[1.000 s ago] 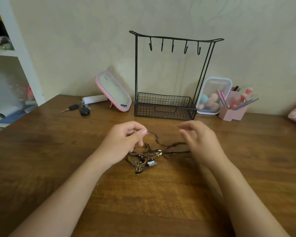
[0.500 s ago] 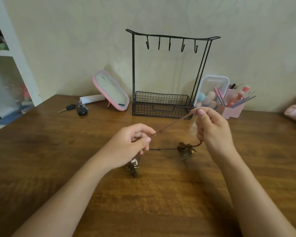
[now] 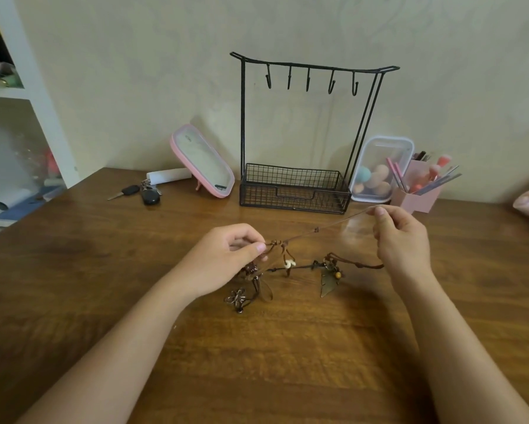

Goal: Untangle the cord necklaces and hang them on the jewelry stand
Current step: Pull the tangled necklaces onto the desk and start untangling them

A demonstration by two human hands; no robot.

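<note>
The clump now spreads apart: left hand (image 3: 226, 258) and right hand (image 3: 400, 240) each pinch the cord necklaces (image 3: 288, 264), one strand taut (untangling under way).

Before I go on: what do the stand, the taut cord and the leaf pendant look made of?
The jewelry stand: likely metal wire with a matte black coat; slim rigid rods, hooks and mesh basket. The cord: thin brown string, perhaps waxed cotton or leather, unclear which; it carries small knots. The leaf pendant: probably flat metal, dull bronze tone with faint sheen.
</note>
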